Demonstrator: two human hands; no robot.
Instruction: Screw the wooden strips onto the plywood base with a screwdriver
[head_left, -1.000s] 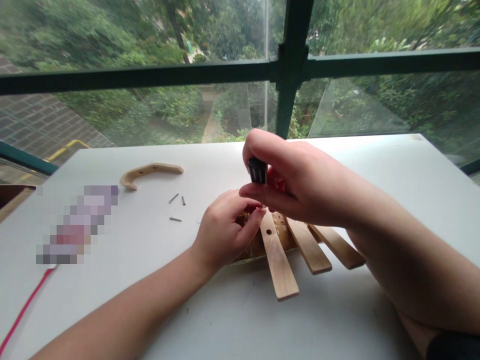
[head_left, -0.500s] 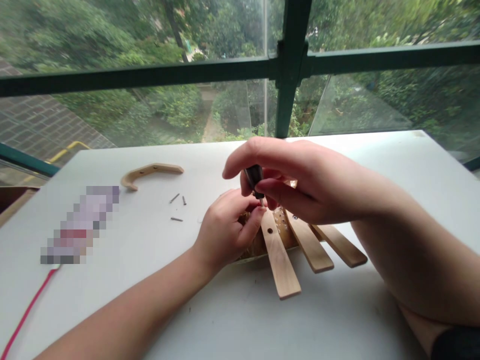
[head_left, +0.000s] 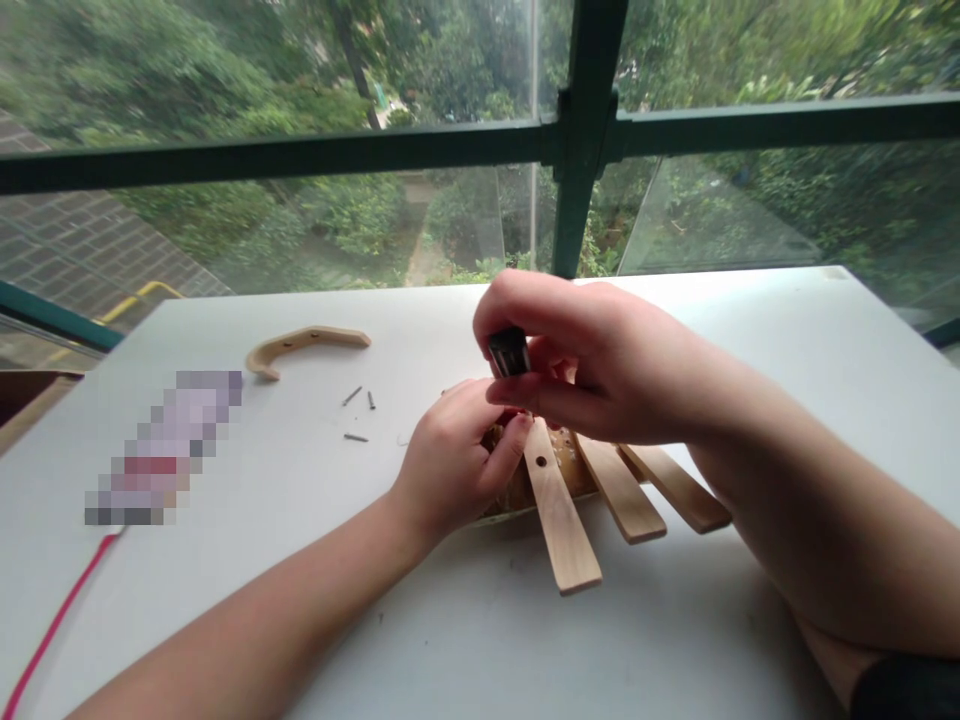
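In the head view, the right hand (head_left: 600,372) grips a black screwdriver (head_left: 509,352) upright over the joined end of the slats (head_left: 561,518) lying mid-table (head_left: 247,540), where the left hand (head_left: 448,465) pinches them, screws (head_left: 358,415) nearby.

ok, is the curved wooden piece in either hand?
No, the curved light-wood piece lies on the white table, apart from the left hand and from the right hand, which grips a black tool handle.

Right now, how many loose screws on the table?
3 screws, all left of the left hand: two close together, one nearer the camera. Others may hide under the hands.
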